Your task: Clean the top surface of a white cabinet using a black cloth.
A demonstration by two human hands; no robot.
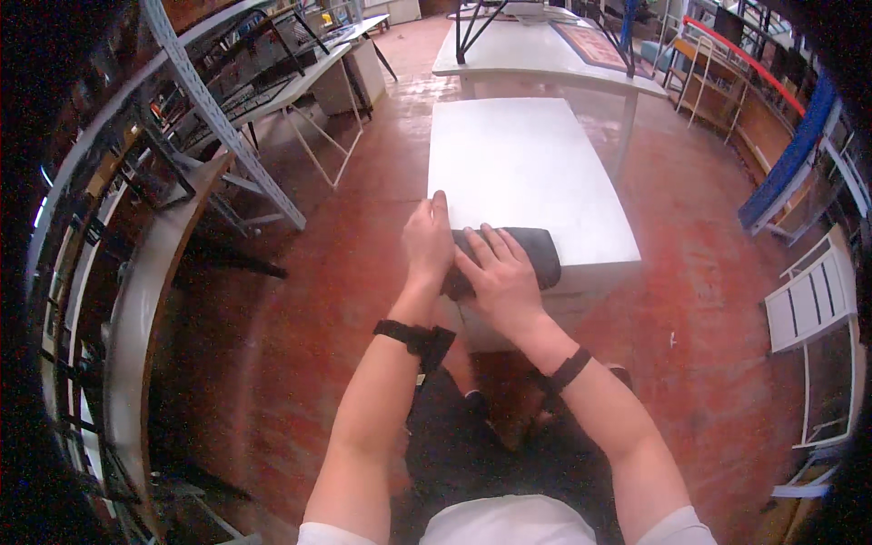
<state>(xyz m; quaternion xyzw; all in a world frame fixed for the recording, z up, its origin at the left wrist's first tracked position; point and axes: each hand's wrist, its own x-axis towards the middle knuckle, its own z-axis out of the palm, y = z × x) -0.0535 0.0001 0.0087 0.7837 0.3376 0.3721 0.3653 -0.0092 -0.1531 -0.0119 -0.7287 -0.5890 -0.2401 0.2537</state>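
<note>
On the near edge of a white tabletop (518,154) lies a dark grey, rounded bundle (538,250); whether it is cloth or a case I cannot tell. My right hand (501,283) rests over the bundle's top, fingers stretched and lying along it, thumb toward the left. My left hand (429,241) is at the bundle's left end, by the table's left edge. Its fingers are curled in with one digit pointing forward, and whatever they may hold is hidden. Black bands circle both wrists, the left one (413,336) carrying a small dark block.
A larger white table (545,50) with dark-legged frames stands beyond. Left are metal shelving (227,118) and a long bench (150,363). At right are a blue upright post (790,168) and a white slatted rack (813,295). The floor (699,300) is reddish and glossy.
</note>
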